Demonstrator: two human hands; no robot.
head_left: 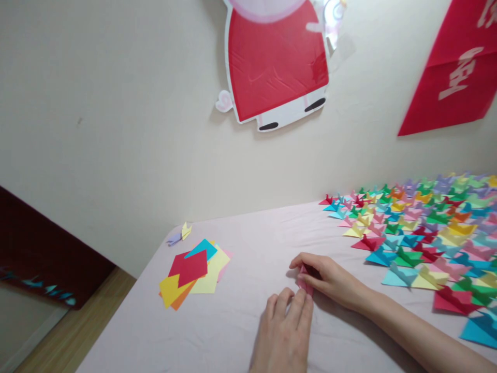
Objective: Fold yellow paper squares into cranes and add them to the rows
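A small piece of folded pink paper (pixel 305 278) is between my two hands, mostly covered by the fingers. My right hand (pixel 323 270) pinches it from the right with thumb and fingers. From below, my left hand (pixel 285 324) presses its fingertips on the lower end of the paper, fingers bent and close together. The exact shape of the fold is hidden. Left of the hands lies a loose pile of square paper sheets (pixel 194 268) in red, blue, yellow, orange and pink.
Many folded paper cranes (pixel 423 238) in several colours stand in rows on the right of the cloth-covered surface (pixel 248 243). Two small folded papers (pixel 180 234) lie at the far left corner. A pig-shaped cutout (pixel 277 62) and a red banner (pixel 452 72) hang on the wall.
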